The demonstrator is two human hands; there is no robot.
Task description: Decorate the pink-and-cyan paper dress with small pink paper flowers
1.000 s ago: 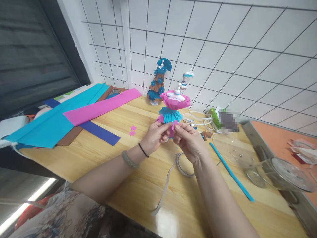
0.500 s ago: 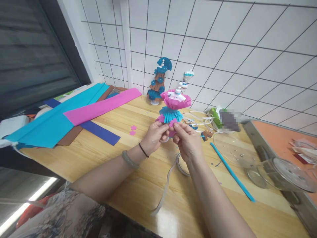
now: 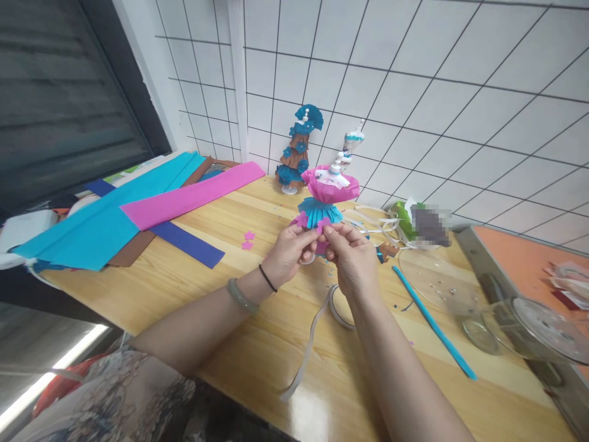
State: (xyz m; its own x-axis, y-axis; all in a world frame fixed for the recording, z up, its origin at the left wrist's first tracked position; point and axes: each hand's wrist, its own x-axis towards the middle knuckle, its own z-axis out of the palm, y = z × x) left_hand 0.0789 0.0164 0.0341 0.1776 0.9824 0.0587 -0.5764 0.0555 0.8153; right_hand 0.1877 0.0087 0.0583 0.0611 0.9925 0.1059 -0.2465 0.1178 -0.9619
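My left hand (image 3: 291,250) is closed, with a small pink paper flower (image 3: 302,219) at its fingertips. Thumb and forefinger of my right hand (image 3: 353,255) pinch another pink paper flower (image 3: 323,224). Just behind both hands stands a tiered craft piece of pleated crepe paper (image 3: 321,210), turquoise below and pink above, with white beads on top; my fingers hide its lower part. On the wooden table left of my hands lie two loose pink paper flowers (image 3: 248,240). A roll of tape (image 3: 343,307) with a loose pale strip lies below my right hand.
Crepe paper strips in turquoise (image 3: 110,215), pink (image 3: 197,193) and dark blue (image 3: 193,244) overlap at left. A blue-and-brown paper tower (image 3: 294,156) stands by the tiled wall. At right are a thin turquoise strip (image 3: 435,322), a clear dish (image 3: 437,282) and a clear container (image 3: 534,328).
Both hands keep their pinch at nearly the same spot in front of the craft piece. The view has shifted slightly.
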